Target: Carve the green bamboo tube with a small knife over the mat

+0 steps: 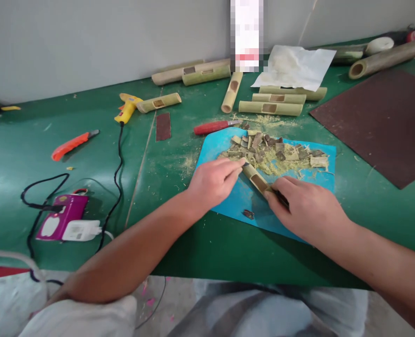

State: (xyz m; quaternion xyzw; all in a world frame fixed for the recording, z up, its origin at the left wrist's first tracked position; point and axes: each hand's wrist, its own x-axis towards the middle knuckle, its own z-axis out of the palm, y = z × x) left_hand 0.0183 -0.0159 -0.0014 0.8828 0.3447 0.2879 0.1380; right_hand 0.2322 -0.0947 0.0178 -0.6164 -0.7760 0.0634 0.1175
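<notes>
A short bamboo tube [257, 179] with a rectangular opening cut in its side lies slanted between my hands, over a blue sheet [224, 201]. My left hand [216, 181] is closed at its far end, thumb and fingertips pinching there beside a small dark patch I cannot make out. My right hand [307, 203] wraps round the near end, palm down, hiding much of it; something dark shows under its fingers. Bamboo chips and shavings [280, 157] are heaped on the sheet just beyond the tube. One dark chip [248, 214] lies nearer me.
A red-handled knife [211, 127] lies behind the sheet. Further back are cut bamboo tubes [270, 108] and white paper [293, 68]. Leftward are a yellow glue gun [127, 107], an orange cutter [72, 145] and a purple power strip [63, 217] with cords. A brown sheet [382, 126] lies right.
</notes>
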